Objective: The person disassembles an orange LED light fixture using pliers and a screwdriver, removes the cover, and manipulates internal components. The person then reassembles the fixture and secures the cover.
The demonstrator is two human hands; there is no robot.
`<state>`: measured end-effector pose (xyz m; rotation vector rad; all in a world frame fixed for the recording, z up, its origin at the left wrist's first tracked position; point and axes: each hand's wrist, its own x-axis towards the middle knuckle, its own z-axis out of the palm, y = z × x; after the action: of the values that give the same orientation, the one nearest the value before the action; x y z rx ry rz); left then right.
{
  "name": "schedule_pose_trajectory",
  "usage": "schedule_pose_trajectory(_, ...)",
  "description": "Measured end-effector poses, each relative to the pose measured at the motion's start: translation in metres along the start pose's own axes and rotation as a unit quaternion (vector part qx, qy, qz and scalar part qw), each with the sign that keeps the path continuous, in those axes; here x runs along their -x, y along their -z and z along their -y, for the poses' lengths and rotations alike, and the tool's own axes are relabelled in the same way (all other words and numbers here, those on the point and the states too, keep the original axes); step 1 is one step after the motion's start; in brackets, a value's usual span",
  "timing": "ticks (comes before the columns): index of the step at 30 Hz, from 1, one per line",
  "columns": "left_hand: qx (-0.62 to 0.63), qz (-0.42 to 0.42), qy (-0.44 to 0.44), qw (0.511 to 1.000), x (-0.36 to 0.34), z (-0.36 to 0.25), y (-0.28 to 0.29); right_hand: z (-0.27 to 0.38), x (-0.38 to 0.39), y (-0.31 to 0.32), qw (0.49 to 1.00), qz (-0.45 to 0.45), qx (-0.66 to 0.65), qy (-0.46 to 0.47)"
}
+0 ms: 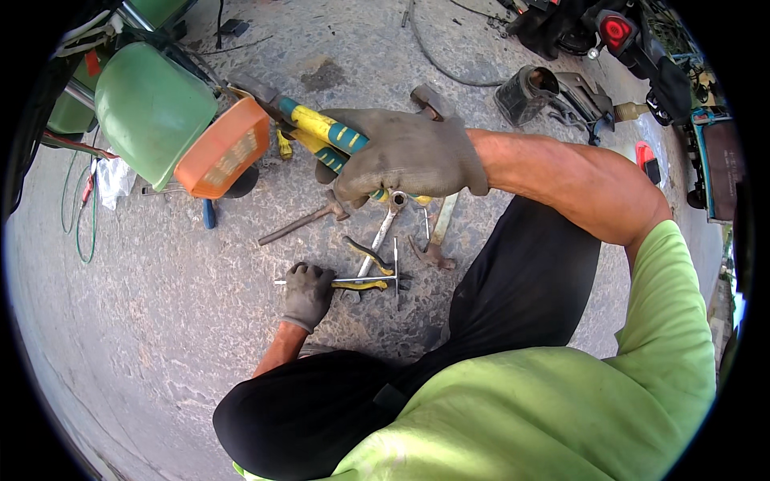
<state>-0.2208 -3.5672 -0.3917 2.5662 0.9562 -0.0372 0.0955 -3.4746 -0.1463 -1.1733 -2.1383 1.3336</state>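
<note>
My right hand point(405, 152), in a grey work glove, is closed round a tool with yellow-and-teal grips point(321, 124); its far end is partly hidden near the orange basket. Low over the ground, my left hand point(307, 295), also gloved, grips the shaft of a T-handle wrench point(369, 279). Beneath that wrench lie pliers with yellow-and-black handles point(370, 258) and a steel ring spanner point(383, 230). One hammer point(305, 223) rests left of the spanner, and a claw hammer point(437, 240) lies to its right. Another hammer head point(431, 103) shows beyond my right hand.
Green plastic chairs point(152, 112) and an orange basket point(224, 148) stand at the left. A dark metal can point(525, 94) sits at the far right, by a vehicle with a red light point(615, 30). A black hose point(437, 64) curves across the concrete.
</note>
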Motion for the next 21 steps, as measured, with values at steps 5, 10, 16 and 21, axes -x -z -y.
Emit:
schedule_pose_trajectory(5,0.061,-0.017,0.029,0.998,0.01,0.005,-0.009,-0.002,0.0,0.001,0.996,0.026,-0.046,-0.072)
schedule_pose_trajectory(10,0.18,-0.077,0.083,0.977,0.026,0.01,0.005,0.001,-0.001,-0.001,0.997,0.04,0.028,-0.058)
schedule_pose_trajectory(16,0.312,-0.17,0.218,0.909,0.048,0.046,0.025,-0.015,0.001,0.003,0.979,0.026,0.189,0.07)
schedule_pose_trajectory(21,0.08,-0.272,0.221,0.933,0.068,0.07,0.041,0.02,0.005,0.005,0.971,0.0,-0.18,-0.157)
